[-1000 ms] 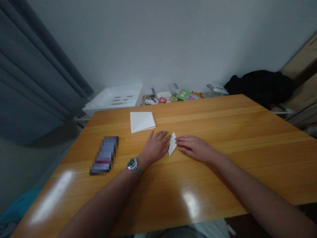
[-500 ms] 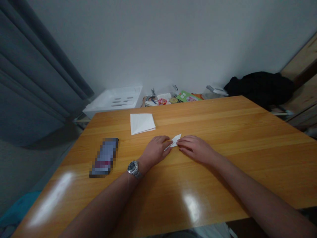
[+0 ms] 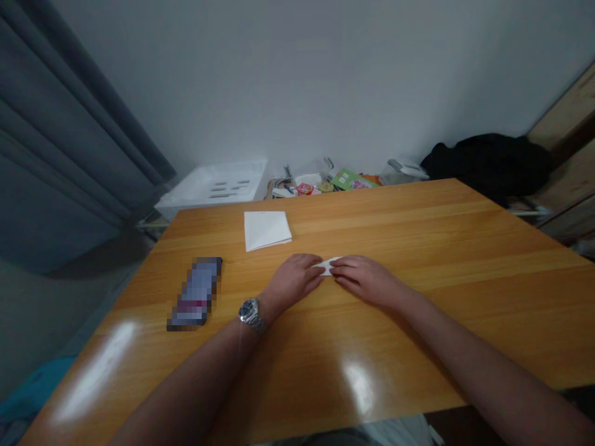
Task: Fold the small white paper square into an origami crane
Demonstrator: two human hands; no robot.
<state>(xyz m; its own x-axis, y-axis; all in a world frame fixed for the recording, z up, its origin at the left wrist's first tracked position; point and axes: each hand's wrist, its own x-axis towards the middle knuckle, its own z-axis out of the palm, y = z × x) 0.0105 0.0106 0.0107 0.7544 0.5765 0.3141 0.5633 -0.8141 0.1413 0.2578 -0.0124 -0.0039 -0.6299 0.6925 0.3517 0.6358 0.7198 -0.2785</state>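
A small folded piece of white paper [image 3: 328,265] lies on the wooden table [image 3: 418,248], mostly covered by my fingers. My left hand [image 3: 294,280], with a metal watch on its wrist, curls its fingers onto the paper's left end. From the right, my right hand [image 3: 365,279] presses its fingertips on the other end. Both hands meet over the paper, and only a narrow white strip shows between them.
A folded white sheet [image 3: 266,229] lies farther back on the table. A dark phone-like object [image 3: 195,293], blurred out, lies to the left. Beyond the far edge stand a white bin [image 3: 214,184], small clutter [image 3: 320,181] and a black bag [image 3: 488,162]. A grey curtain [image 3: 56,142] hangs at left.
The small paper was turned from standing lengthwise between my hands to lying crosswise and flatter. My left fingers curled from flat onto it, and both hands closed together over it.
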